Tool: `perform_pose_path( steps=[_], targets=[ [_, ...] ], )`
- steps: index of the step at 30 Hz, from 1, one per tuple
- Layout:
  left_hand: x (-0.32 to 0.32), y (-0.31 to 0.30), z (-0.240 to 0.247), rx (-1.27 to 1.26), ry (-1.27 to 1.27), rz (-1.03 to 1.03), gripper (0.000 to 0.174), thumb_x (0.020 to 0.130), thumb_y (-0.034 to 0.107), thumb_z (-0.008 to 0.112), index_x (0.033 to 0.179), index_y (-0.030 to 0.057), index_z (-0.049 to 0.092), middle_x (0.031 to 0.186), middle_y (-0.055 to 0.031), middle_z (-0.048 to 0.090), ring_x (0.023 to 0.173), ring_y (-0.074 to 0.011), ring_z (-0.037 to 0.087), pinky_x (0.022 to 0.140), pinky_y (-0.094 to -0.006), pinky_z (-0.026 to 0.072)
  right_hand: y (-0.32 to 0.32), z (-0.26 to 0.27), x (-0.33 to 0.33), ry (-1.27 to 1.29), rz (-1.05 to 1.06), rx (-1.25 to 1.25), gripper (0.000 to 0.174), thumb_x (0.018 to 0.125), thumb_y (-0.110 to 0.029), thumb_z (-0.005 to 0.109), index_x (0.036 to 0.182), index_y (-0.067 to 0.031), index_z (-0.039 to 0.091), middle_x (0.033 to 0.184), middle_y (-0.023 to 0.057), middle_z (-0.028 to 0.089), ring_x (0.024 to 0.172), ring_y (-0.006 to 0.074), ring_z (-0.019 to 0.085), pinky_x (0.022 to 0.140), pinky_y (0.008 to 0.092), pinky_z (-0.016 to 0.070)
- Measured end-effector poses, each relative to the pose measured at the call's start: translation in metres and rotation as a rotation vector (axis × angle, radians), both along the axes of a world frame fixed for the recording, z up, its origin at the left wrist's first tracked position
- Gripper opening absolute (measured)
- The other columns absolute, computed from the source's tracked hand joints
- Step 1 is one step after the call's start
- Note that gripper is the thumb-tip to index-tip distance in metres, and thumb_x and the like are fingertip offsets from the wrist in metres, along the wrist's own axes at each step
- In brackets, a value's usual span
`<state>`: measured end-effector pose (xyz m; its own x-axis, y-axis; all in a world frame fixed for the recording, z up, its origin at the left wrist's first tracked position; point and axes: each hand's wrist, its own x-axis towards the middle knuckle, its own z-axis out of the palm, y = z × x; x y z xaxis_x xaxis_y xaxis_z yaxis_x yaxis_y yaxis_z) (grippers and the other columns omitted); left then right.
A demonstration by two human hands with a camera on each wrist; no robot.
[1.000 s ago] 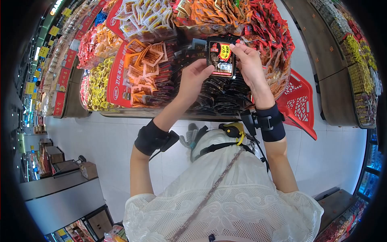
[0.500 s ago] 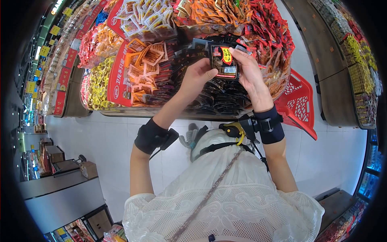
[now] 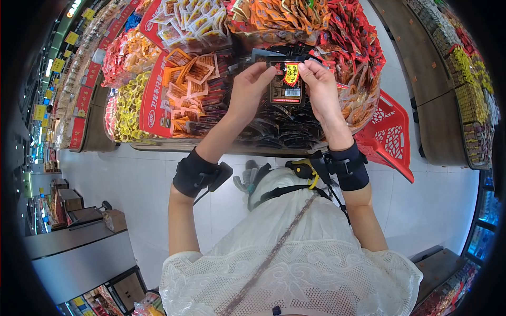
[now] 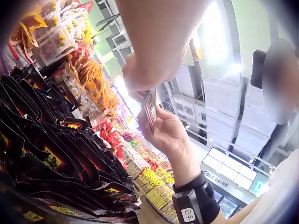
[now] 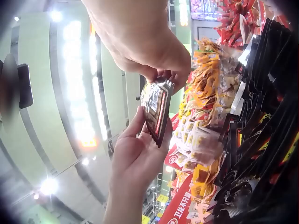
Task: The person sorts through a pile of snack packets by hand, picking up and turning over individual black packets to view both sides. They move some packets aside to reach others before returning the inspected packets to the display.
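Note:
A black snack packet (image 3: 286, 95) with a yellow and red label and a white barcode is held up between both hands, over a bin of similar black packets (image 3: 284, 124). My left hand (image 3: 250, 88) pinches its upper left edge, thumb on the front. At the upper right edge, my right hand (image 3: 321, 88) grips it with the thumb across the front. In the right wrist view the packet (image 5: 156, 109) appears nearly edge-on, with its sealed border showing. Most of the fingers behind it are hidden in the head view.
Orange packets (image 3: 192, 79) lie left of the black ones, behind a red sign board (image 3: 153, 108). White packets (image 3: 192, 23) and red packets (image 3: 358, 42) fill bins farther back. A red plastic basket (image 3: 387, 131) stands at the right of the display. Shelves (image 3: 437, 89) line the right side.
My left hand has slid from the packet's lower left edge up to its upper left corner. The packet has tilted slightly and straightened, while my right hand keeps its grip on the right edge.

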<state>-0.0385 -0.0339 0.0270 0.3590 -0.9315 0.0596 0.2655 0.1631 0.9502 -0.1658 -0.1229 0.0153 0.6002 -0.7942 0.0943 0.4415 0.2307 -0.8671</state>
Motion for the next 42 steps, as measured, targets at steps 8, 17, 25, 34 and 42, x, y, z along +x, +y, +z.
perform_pose_path(
  steps=[8,17,25,34,42],
  targets=[
    [0.000,0.003,-0.002,0.055,-0.006,-0.019,0.018,0.087,0.015,0.053,0.099,0.0002,0.055,0.094,-0.0036,0.059,0.085,-0.0092,0.055,0.076,-0.0247,0.0455,0.000,-0.003,0.001,-0.038,0.095,0.052,0.016,0.089,-0.011,0.048,0.096,0.0007,0.056,0.087,0.0035,0.062,0.075,0.0061,0.056,0.069,0.0198,0.0444],
    [0.001,0.003,0.005,0.046,0.035,-0.007,0.015,0.089,0.015,0.051,0.096,0.0033,0.054,0.091,-0.0018,0.059,0.083,-0.0081,0.056,0.074,-0.0246,0.0457,0.002,-0.001,0.005,-0.012,0.038,0.067,0.014,0.088,-0.012,0.051,0.090,-0.0002,0.058,0.080,0.0007,0.061,0.069,0.0034,0.053,0.063,0.0180,0.0414],
    [0.009,0.001,-0.001,0.043,0.051,0.041,0.018,0.088,0.018,0.052,0.098,0.0032,0.055,0.091,0.0002,0.058,0.083,-0.0060,0.054,0.074,-0.0227,0.0443,0.003,0.005,0.002,0.021,0.000,0.003,0.014,0.088,-0.015,0.052,0.084,-0.0023,0.058,0.075,-0.0018,0.059,0.064,0.0017,0.050,0.059,0.0170,0.0392],
    [0.001,0.003,0.005,0.036,0.075,-0.010,0.020,0.090,0.017,0.048,0.101,0.0025,0.054,0.094,-0.0011,0.059,0.084,-0.0071,0.055,0.076,-0.0235,0.0452,0.007,0.001,0.006,-0.028,0.045,0.115,0.017,0.089,-0.015,0.049,0.083,-0.0023,0.058,0.077,0.0011,0.061,0.066,0.0041,0.054,0.060,0.0194,0.0430],
    [0.002,0.005,0.000,0.071,0.088,-0.026,0.020,0.090,0.018,0.049,0.101,0.0027,0.054,0.093,-0.0018,0.059,0.083,-0.0076,0.055,0.075,-0.0237,0.0458,0.010,0.000,0.004,-0.027,0.089,0.111,0.020,0.090,-0.017,0.048,0.091,0.0000,0.058,0.082,0.0038,0.062,0.070,0.0065,0.056,0.065,0.0211,0.0449]
  ],
)
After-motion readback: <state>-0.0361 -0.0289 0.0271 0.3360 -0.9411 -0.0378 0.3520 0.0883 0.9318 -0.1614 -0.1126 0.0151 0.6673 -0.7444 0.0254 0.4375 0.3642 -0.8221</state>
